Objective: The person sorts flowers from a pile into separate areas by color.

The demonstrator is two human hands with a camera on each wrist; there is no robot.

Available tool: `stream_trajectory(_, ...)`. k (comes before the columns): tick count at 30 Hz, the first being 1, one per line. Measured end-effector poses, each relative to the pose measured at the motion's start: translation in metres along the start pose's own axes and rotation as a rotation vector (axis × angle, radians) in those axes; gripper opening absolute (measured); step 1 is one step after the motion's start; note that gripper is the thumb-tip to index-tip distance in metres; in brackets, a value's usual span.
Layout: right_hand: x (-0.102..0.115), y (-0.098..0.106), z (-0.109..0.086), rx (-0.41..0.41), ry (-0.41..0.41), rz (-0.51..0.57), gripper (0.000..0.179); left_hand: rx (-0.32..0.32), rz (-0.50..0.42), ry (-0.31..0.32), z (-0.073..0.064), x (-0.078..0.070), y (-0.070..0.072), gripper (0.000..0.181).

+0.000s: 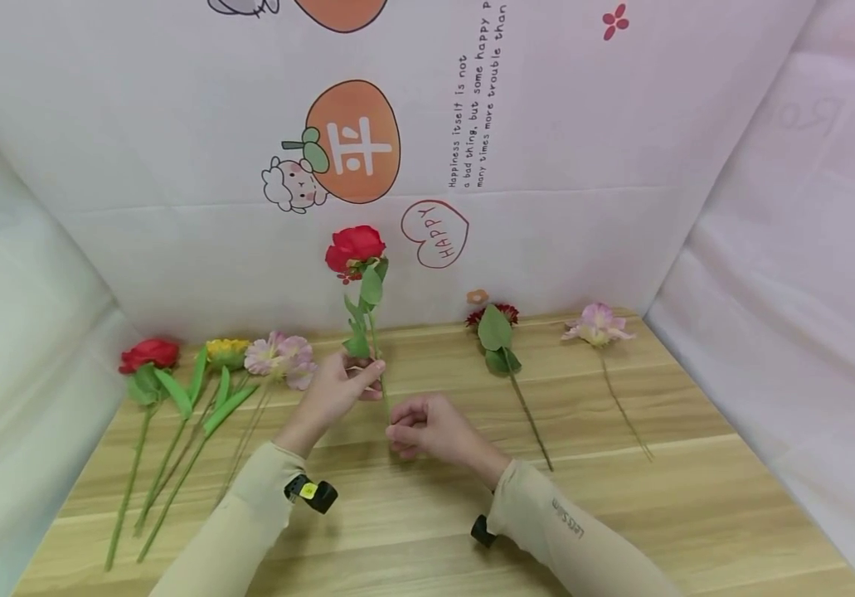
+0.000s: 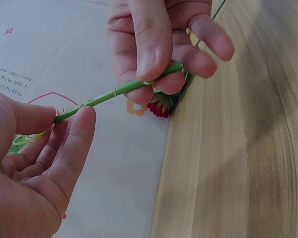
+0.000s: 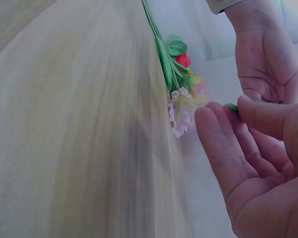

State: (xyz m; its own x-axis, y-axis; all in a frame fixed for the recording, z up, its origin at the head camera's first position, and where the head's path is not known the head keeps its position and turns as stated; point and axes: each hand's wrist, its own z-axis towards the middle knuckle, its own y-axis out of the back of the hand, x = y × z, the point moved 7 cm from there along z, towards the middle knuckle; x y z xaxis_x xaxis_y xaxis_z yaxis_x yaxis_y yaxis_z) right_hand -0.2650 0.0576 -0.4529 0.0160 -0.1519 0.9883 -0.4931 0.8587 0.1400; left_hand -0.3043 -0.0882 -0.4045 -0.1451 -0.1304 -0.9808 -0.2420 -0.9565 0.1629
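Note:
A red rose (image 1: 356, 249) with green leaves stands nearly upright above the table, its bloom in front of the white backdrop. My left hand (image 1: 332, 388) pinches its stem below the leaves, between thumb and fingers. Lower down, my right hand (image 1: 433, 429) pinches the stem near its cut end. In the left wrist view the green stem (image 2: 109, 94) runs from my left fingertips to the right hand (image 2: 161, 47). The right wrist view shows only the stem's tip (image 3: 232, 107) poking out between thumb and fingers; the bloom is out of sight there.
Left on the wooden table (image 1: 397, 531) lie another red rose (image 1: 149, 355), a yellow flower (image 1: 227, 351), a pale pink flower (image 1: 278, 356) and loose green stems. To the right lie a dark red flower (image 1: 495, 327) and a pink flower (image 1: 597, 325). White cloth walls enclose the table.

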Motion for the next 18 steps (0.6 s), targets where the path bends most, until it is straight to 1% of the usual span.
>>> stream_trajectory(2, 0.0002, -0.0007, -0.0003, -0.003, 0.002, -0.004, 0.02, -0.001, -0.006, 0.008, -0.0004, 0.0003, 0.0003, 0.024)
stream_trajectory(7, -0.004, 0.0014, 0.0007, -0.049, -0.042, 0.056, 0.029, 0.016, -0.001, 0.021, -0.0011, 0.0003, -0.0037, 0.021)
stream_trajectory(9, -0.0047, 0.0015, 0.0007, -0.056, -0.047, 0.074, 0.028, 0.019, -0.003, 0.023, -0.0007, 0.0006, -0.0049, 0.02)
stream_trajectory(13, -0.0033, 0.0009, -0.002, -0.048, -0.027, 0.078, 0.024, 0.028, 0.009, 0.02, -0.0006, 0.0019, -0.0049, 0.022)
stream_trajectory(18, -0.0057, 0.0045, -0.0077, -0.043, -0.021, 0.079, 0.025, 0.037, 0.049, 0.021, -0.002, 0.0085, 0.001, 0.028)
